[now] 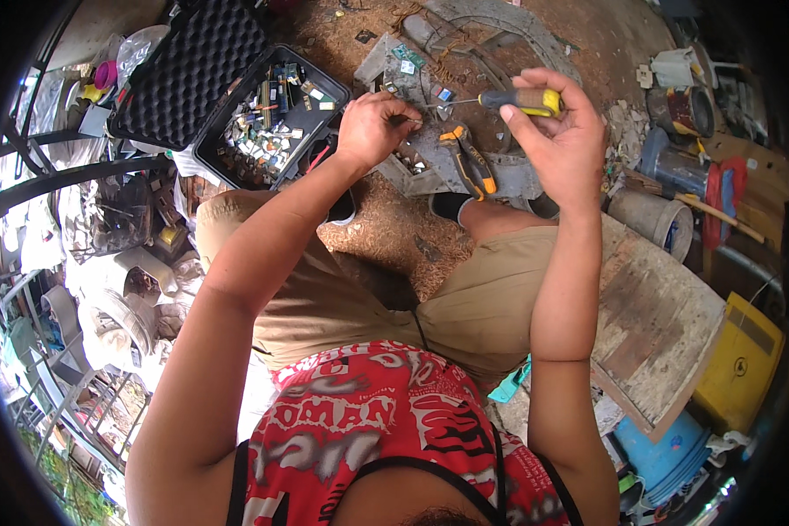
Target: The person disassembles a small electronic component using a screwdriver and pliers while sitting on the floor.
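My right hand (563, 140) grips a screwdriver (535, 102) by its yellow and black handle. Its thin shaft points left toward my left hand (375, 130). The fingers of that hand are pinched together over the grey, worn work surface (500, 172), around something too small to make out. A pair of pliers (470, 165) with orange and black handles lies on the surface between my hands. Beyond them are a small blue and white piece (445, 94) and a green circuit board (407, 56).
To the left, an open black case (203, 149) holds many small chips and board pieces; its lid (193, 70) is lined with bumpy foam. A wooden board (653, 320), a yellow container (741, 364) and a bucket (653, 219) stand at right. White bags and scrap crowd the left side.
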`<state>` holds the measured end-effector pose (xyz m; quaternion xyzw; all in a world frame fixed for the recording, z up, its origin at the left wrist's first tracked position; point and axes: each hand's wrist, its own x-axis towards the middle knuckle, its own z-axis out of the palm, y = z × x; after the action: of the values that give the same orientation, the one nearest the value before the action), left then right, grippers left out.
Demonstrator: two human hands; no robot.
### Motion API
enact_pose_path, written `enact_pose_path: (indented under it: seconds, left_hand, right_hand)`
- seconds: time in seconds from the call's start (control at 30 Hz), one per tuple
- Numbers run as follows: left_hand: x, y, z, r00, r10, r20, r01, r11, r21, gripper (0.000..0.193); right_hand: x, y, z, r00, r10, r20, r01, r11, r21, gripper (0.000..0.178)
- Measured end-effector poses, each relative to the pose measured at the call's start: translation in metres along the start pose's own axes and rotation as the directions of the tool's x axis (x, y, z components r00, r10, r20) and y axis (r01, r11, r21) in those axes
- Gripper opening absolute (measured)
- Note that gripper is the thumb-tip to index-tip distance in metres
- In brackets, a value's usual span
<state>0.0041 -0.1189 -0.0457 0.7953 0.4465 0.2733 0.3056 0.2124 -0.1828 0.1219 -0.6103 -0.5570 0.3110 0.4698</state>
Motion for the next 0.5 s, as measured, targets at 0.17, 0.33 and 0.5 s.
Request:
enact_pose_path:
  seconds: [0.17, 0.33, 0.5]
  left_hand:
    - [-0.001, 0.001, 0.003, 1.000, 0.018, 0.003, -0.018, 1.000, 0.005, 0.015]
    - [0.001, 0.002, 0.003, 0.999, 0.039, 0.006, -0.039, 0.999, -0.011, 0.016]
    - [0.001, 0.004, 0.001, 0.999, 0.032, 0.001, -0.032, 0.999, -0.022, 0.018]
  right_hand:
    - [-0.002, -0.004, 0.018, 0.993, -0.113, 0.009, 0.114, 0.992, -0.048, 0.042]
    - [-0.002, 0.007, 0.027, 0.984, -0.168, 0.055, 0.172, 0.982, -0.080, 0.040]
    - [-0.001, 0.010, 0.034, 0.980, -0.187, 0.067, 0.192, 0.979, -0.071, 0.040]
